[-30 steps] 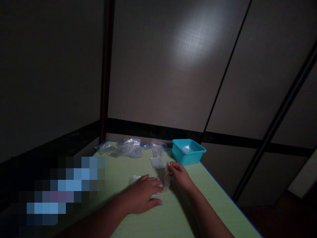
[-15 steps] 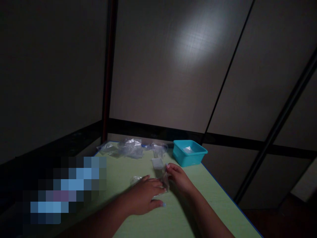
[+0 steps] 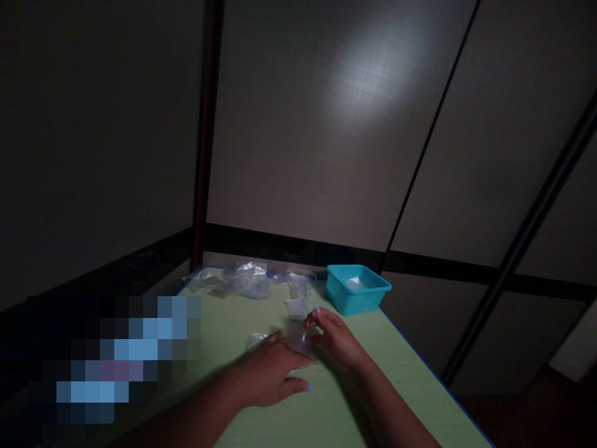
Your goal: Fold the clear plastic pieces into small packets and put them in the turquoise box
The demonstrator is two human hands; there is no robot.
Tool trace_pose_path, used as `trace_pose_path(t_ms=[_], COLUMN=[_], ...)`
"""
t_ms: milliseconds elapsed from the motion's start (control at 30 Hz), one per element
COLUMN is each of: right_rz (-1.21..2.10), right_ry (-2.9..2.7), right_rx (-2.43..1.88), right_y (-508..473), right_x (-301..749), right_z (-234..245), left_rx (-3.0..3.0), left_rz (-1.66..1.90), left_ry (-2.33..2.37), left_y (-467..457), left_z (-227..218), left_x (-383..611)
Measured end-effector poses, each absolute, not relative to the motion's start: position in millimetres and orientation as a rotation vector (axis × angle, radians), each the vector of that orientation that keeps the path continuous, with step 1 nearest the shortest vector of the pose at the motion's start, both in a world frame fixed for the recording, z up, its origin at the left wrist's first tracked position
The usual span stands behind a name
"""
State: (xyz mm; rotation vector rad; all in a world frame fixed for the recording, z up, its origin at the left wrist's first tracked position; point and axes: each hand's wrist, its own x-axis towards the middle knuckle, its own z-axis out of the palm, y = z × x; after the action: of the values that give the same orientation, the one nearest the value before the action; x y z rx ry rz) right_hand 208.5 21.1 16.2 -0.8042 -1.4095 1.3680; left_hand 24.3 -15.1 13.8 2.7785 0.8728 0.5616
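Both my hands work over a light green table (image 3: 326,410) in a dim room. My right hand (image 3: 334,339) pinches the upper edge of a small clear plastic bag (image 3: 297,338) between thumb and fingers. My left hand (image 3: 272,368) lies palm down beside it, fingers pressed on the bag's lower part against the table. A small white packet (image 3: 296,308) lies just beyond the bag. Another clear scrap (image 3: 255,339) sits just left of my left hand's fingers.
A teal plastic tub (image 3: 357,288) stands at the table's far right corner with something pale inside. A heap of crumpled clear plastic bags (image 3: 245,278) lies along the far edge. Grey wall panels rise behind. A blurred patch covers the lower left.
My right hand has shifted a little left and lifted the bag's edge, so the bag now stands up more between the hands. My left hand has stayed in place.
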Motion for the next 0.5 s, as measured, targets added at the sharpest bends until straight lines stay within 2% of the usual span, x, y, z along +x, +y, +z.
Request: trace_pose_path(t_ms=[133, 267, 333, 400, 500], right_rz=[1.213, 0.575, 0.427, 0.481, 0.758], right_ry=[-1.484, -1.788, -1.914, -2.0, -2.177], right_rx=[-0.929, -1.144, -1.156, -1.135, -1.119], right_y=[24.5, 29.7, 28.7, 24.9, 17.1], right_x=[210.0, 216.7, 221.2, 226.8, 236.3], right_z=[12.8, 7.4, 8.4, 12.4, 20.3], left_rx=[2.763, 2.775, 2.778, 2.775, 2.768], left_rz=[0.552, 0.554, 0.561, 0.56, 0.537], left_ry=[0.868, 0.906, 0.901, 0.892, 0.879], left_y=[-14.7, -14.1, -14.3, -14.6, -14.3], left_z=[13.6, 12.3, 12.2, 12.1, 11.3], left_x=[24.2, 24.7, 24.9, 24.9, 24.6])
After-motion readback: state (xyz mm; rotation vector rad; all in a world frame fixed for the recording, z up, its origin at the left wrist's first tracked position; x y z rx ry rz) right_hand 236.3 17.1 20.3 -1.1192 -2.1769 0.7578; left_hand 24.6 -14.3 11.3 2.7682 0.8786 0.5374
